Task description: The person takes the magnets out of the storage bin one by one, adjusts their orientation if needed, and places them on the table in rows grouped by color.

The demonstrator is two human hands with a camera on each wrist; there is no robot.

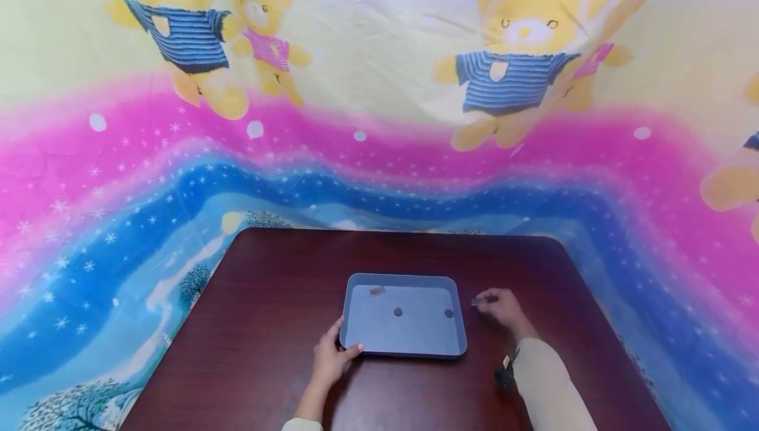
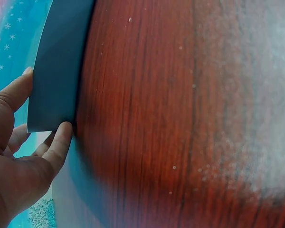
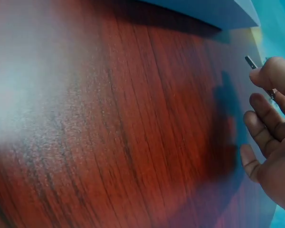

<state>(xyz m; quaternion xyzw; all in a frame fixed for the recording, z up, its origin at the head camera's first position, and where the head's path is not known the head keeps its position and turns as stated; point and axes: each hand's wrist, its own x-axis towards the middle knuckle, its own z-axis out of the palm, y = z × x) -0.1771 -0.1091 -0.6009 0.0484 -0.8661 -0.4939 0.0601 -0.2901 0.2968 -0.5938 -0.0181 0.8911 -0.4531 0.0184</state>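
A shallow grey-blue tray (image 1: 403, 339) lies on the table in the head view. My left hand (image 1: 332, 355) grips its near left corner, thumb on the near side and fingers along the left side; the left wrist view shows the hand (image 2: 26, 147) against the tray's outer wall (image 2: 59, 66). Right of the tray, my right hand (image 1: 503, 309) pinches a small flat metal piece (image 1: 477, 302) between thumb and forefinger. The piece's narrow dark end (image 3: 250, 61) sticks out past the thumb in the right wrist view; the other fingers (image 3: 260, 130) are loosely bent.
Inside the tray are a small brownish rectangular piece (image 1: 377, 291), a dark round disc (image 1: 398, 312) near the middle and another dark disc (image 1: 449, 313) by the right wall. The dark red wooden table (image 1: 267, 319) meets a printed bear cloth (image 1: 379, 174) behind it.
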